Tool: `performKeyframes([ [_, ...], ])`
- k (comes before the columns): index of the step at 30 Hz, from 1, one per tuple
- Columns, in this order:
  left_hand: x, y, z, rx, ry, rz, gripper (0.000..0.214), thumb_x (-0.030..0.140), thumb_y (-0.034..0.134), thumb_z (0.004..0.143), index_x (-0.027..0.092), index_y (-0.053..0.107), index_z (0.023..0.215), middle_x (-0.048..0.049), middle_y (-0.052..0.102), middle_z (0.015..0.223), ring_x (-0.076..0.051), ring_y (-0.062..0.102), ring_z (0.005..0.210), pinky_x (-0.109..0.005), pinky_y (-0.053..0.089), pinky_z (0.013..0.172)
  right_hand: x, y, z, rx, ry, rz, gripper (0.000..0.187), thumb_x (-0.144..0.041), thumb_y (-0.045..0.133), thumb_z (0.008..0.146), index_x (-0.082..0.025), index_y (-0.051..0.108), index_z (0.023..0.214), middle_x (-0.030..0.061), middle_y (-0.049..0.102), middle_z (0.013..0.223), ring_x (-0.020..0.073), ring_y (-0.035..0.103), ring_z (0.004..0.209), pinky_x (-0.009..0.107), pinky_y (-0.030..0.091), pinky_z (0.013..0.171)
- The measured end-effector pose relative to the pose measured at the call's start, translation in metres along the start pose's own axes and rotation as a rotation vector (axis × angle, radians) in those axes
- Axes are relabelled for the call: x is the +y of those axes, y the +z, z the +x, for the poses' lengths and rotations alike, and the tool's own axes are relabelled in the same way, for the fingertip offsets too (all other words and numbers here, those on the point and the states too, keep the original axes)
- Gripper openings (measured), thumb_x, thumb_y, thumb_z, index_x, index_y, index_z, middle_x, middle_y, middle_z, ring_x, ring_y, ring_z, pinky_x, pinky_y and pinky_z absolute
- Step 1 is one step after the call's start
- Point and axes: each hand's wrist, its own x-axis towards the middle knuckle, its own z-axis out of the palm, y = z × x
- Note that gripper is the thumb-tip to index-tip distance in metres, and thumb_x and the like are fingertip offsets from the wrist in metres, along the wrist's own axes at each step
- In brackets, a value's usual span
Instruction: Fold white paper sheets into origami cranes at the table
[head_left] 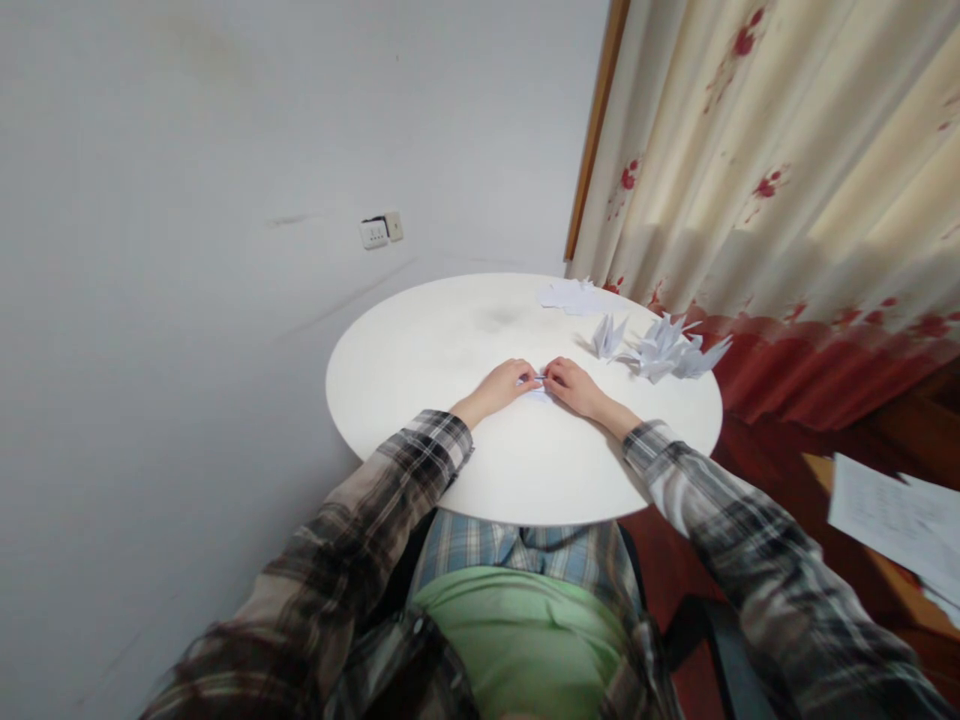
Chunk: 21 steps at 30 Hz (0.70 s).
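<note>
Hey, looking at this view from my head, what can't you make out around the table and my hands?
All in the head view:
- Full shape of the small paper: partly covered by your left hand and right hand.
- Exact count of folded papers: they overlap.
- Writing on the sheet: too small and blurred.
- Curtain top: cut off by the upper edge.

On the table point(405, 380), 1 paper piece point(537, 392) lies between the left hand point(506, 382) and right hand point(576, 386). Rightward beyond them sits a paper cluster point(661, 350), with sheets point(568, 297) behind and left. The wall point(187, 260) stands left, the curtain point(750, 200) right.
</note>
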Motion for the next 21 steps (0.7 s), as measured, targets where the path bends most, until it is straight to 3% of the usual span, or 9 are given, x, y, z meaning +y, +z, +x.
performKeyframes([
  [9,-0.0002,0.0002,-0.0002,0.000,0.037,-0.033,0.019,0.029,0.058,0.081,0.016,0.054,0.067,-0.0046,0.062,0.084,-0.016,0.054,0.084,-0.031,0.041,0.082,0.0002,-0.0013,-0.0004,-0.007,-0.010,0.000,0.016,-0.024,0.047,0.087,-0.018,0.055,0.074,0.0084,0.058,0.086,0.0190,0.051,0.084,0.034,0.042,0.082],
  [15,-0.0041,0.0006,-0.0010,0.002,0.064,-0.043,0.024,0.032,0.069,0.072,0.017,0.050,0.067,-0.0025,0.060,0.079,-0.016,0.052,0.080,-0.030,0.041,0.078,-0.0009,-0.0019,-0.0007,-0.007,-0.007,0.010,0.016,-0.025,0.047,0.087,-0.019,0.054,0.074,0.0082,0.058,0.086,0.0192,0.051,0.084,0.034,0.041,0.082],
  [21,-0.0063,0.0007,-0.0002,-0.002,0.036,-0.105,0.022,0.030,0.065,0.074,0.017,0.048,0.065,-0.0034,0.060,0.082,-0.017,0.053,0.084,-0.031,0.041,0.082,-0.0020,-0.0025,-0.0013,0.016,0.004,0.009,0.017,-0.025,0.044,0.089,-0.020,0.051,0.075,0.0071,0.057,0.083,0.0185,0.049,0.081,0.034,0.041,0.079],
])
